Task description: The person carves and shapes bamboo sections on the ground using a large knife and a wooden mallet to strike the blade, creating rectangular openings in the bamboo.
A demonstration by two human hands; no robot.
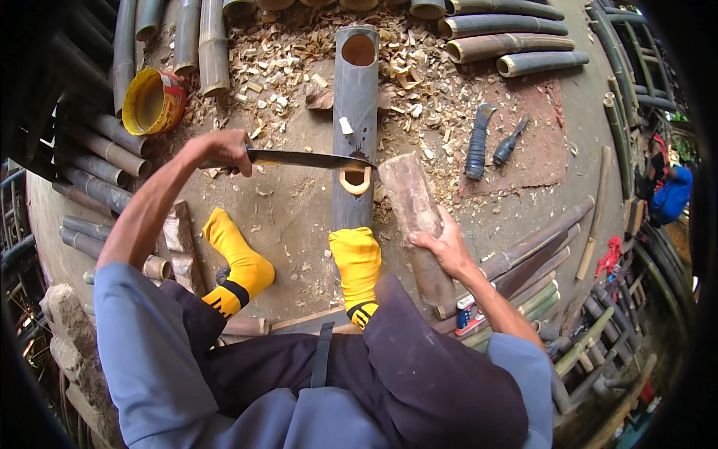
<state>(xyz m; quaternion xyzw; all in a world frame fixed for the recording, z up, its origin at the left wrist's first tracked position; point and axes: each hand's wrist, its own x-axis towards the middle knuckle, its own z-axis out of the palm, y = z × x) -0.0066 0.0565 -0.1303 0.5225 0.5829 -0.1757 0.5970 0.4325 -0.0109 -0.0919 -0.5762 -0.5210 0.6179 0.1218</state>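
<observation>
My left hand [230,152] is closed around the handle of a long machete [303,159], its blade pointing right. The blade's tip end lies at the upper edge of an oval cutout [355,181] in a thick grey bamboo tube [354,97]. Pale, freshly cut wood rims that opening. Another rounded opening [359,51] is at the tube's far end. In my right hand [451,248] is a thick, worn wooden block [411,198], gripped along its side, to the right of the tube. One yellow-socked foot [355,258] presses on the tube's near part.
Wood chips [419,60] litter the ground. A chisel-like tool [479,142] and a smaller dark-handled tool [511,141] lie on a reddish mat [542,142]. A yellow-red bucket [155,102] stands left. Bamboo lengths [508,45] line the sides; my other socked foot [243,258] is left.
</observation>
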